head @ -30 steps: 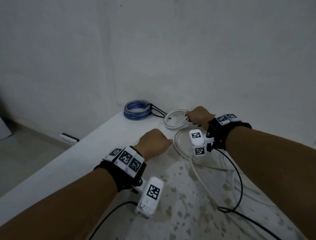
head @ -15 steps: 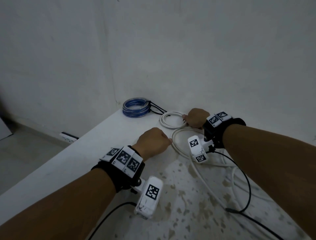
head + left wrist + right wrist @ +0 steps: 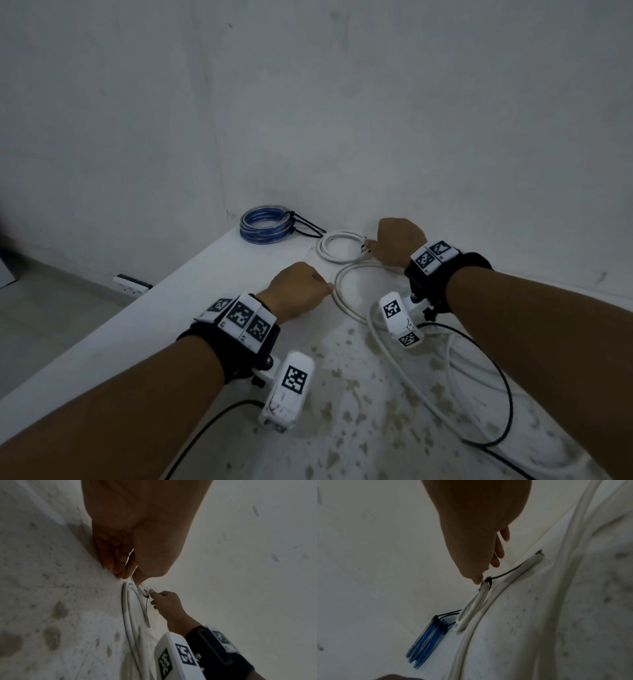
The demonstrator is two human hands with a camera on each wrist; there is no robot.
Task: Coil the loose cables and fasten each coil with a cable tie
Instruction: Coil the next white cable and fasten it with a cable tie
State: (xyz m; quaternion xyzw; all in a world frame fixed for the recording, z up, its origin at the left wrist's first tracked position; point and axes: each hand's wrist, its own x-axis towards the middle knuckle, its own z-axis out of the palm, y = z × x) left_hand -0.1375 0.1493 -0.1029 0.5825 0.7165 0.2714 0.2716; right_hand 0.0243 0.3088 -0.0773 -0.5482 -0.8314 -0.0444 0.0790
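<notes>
A small white coil lies flat near the wall, bound by a black cable tie whose tail sticks out. My right hand is at the coil's right side, and its thumb tip touches the tie head while the other fingers stay off it. To the coil's left lies a blue coil with black ties. My left hand pinches a loose white cable between thumb and fingers. That cable loops across the table toward the front right.
The white wall stands right behind both coils. The stained table drops off along its left edge, with a socket strip on the floor below. Black camera leads trail over the loose cable at the front right.
My right hand has carried the small white coil away from me toward the wall and set it down, and now only the thumb touches it. The left hand has stayed in place.
</notes>
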